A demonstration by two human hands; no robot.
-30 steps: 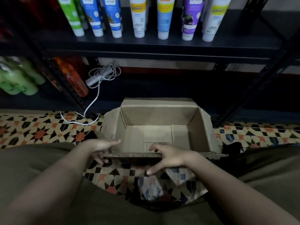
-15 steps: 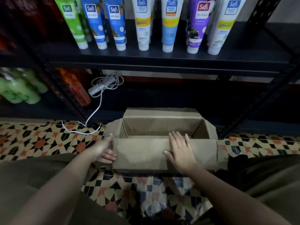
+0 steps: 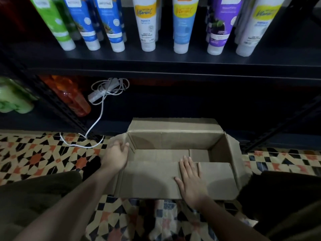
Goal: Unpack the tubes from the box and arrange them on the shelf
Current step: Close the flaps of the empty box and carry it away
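A brown cardboard box [image 3: 175, 139] sits on the patterned floor below the shelf, and no tubes show inside it. Its near flap [image 3: 151, 180] is folded over the front half of the opening. My right hand [image 3: 191, 178] lies flat on that flap with straight fingers. My left hand [image 3: 116, 154] is at the box's left side flap, fingers loosely bent against the cardboard. Several tubes stand cap-down in a row on the dark shelf [image 3: 156, 61]: a green tube [image 3: 55, 23], blue tubes [image 3: 83, 23], a white tube [image 3: 146, 23], a purple tube [image 3: 220, 25].
A white power strip with coiled cable [image 3: 102, 94] lies on the lower shelf; its cord runs onto the tiled floor [image 3: 34, 153]. An orange bottle [image 3: 71, 96] and green bottles [image 3: 12, 98] stand at the lower left. Black shelf posts slant at both sides. My legs flank the box.
The near flap has come up from hanging outward and now folds over the box opening under my right hand. My left hand moved from the front edge to the left side flap.
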